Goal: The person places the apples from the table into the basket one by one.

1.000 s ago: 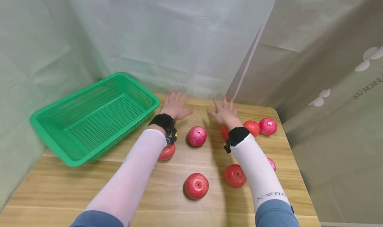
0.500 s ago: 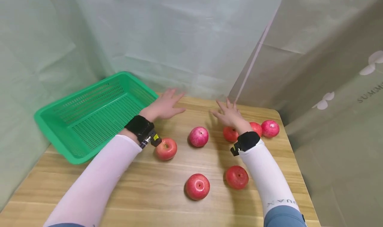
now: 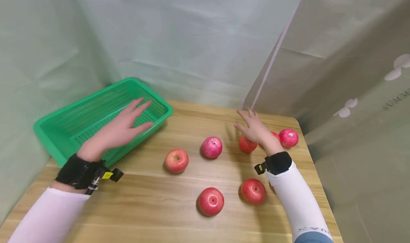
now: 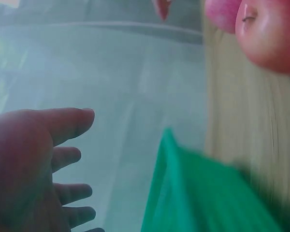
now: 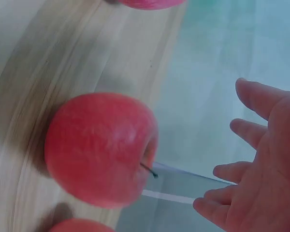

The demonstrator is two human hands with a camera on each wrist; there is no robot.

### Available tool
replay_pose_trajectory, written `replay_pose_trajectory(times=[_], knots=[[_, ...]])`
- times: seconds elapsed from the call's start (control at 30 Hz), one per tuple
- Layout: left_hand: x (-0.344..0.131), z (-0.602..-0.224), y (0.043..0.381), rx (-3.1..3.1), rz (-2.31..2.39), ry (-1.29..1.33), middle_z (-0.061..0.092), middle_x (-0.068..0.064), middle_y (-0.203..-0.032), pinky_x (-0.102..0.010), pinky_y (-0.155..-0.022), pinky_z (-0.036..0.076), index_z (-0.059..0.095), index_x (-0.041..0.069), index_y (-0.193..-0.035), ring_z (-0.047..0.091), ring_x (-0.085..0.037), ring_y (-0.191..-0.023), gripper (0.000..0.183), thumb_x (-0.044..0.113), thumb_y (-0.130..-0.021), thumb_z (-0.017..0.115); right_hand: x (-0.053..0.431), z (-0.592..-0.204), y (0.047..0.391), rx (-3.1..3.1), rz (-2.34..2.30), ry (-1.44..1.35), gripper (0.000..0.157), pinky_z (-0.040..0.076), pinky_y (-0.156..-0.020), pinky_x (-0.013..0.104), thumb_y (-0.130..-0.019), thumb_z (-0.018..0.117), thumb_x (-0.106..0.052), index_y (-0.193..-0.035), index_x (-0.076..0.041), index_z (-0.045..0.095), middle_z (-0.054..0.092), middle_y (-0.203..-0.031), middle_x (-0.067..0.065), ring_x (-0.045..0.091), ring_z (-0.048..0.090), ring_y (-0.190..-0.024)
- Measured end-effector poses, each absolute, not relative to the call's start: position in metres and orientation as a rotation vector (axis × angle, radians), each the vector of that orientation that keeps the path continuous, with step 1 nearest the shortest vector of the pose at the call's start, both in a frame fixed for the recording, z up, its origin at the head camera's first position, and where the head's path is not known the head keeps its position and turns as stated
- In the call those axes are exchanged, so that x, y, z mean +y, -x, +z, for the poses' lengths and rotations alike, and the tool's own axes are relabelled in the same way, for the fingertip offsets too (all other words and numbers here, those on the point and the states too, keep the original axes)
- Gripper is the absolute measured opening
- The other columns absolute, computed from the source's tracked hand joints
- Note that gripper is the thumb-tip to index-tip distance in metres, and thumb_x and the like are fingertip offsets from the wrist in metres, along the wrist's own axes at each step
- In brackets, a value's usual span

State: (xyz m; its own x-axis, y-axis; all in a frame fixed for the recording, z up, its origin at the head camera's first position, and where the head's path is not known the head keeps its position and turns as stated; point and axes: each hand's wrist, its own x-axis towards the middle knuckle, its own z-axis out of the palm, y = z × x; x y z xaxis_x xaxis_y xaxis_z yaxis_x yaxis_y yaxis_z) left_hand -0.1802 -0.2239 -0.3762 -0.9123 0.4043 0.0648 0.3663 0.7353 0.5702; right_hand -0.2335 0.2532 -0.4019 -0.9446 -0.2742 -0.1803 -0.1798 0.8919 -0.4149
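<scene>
My left hand [image 3: 120, 127] hovers over the green plastic basket [image 3: 137, 148], its fingers spread and holding nothing. In the left wrist view the basket's rim [image 4: 171, 159] lies beside and below that hand. On the right, my right hand [image 3: 256, 129] hangs above the table with straight, parted fingers, also holding nothing. Just below it sits a red apple [image 3: 247, 144], seen large with its stem as an apple [image 5: 101, 150] in the right wrist view. A pinker apple [image 3: 211, 147] and a paler red apple [image 3: 177, 160] rest between the two hands.
Nearer the front stand two red apples, one apple [image 3: 211, 201] at the middle and another apple [image 3: 253, 191] to its right. A pink apple [image 3: 288, 138] sits near the right edge of the wooden table [image 3: 144, 207]. Grey-green curtains [image 3: 192, 40] hang behind.
My left hand has swung left from the table's back edge to above the basket, uncovering the paler apple. The right hand has shifted slightly right and nearer. The apples have stayed put.
</scene>
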Motion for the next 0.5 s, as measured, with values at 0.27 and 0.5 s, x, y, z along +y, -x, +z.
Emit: replay_pose_trajectory(times=[0.27, 0.5], knots=[[-0.319, -0.387, 0.098, 3.203, 1.272, -0.276, 0.018, -0.023, -0.175, -0.065, -0.126, 0.006, 0.026, 0.010, -0.171, 0.013, -0.048, -0.159, 0.070, 0.017, -0.109, 0.058, 0.272, -0.392, 0.205, 2.858, -0.631, 0.330, 0.074, 0.018, -0.118, 0.077, -0.110, 0.055, -0.049, -0.172, -0.020, 0.027, 0.001, -0.177, 0.025, 0.049, -0.004, -0.161], [-0.361, -0.418, 0.060, 3.144, 1.587, 0.673, 0.002, -0.007, -0.179, -0.045, -0.127, -0.002, 0.006, 0.020, -0.174, 0.001, -0.025, -0.162, 0.084, 0.017, -0.103, 0.052, 0.289, -0.391, 0.197, 2.910, -0.615, 0.296, 0.074, 0.017, -0.118, 0.077, -0.110, 0.053, -0.051, -0.170, -0.014, 0.031, 0.010, -0.174, 0.031, 0.055, 0.005, -0.158]])
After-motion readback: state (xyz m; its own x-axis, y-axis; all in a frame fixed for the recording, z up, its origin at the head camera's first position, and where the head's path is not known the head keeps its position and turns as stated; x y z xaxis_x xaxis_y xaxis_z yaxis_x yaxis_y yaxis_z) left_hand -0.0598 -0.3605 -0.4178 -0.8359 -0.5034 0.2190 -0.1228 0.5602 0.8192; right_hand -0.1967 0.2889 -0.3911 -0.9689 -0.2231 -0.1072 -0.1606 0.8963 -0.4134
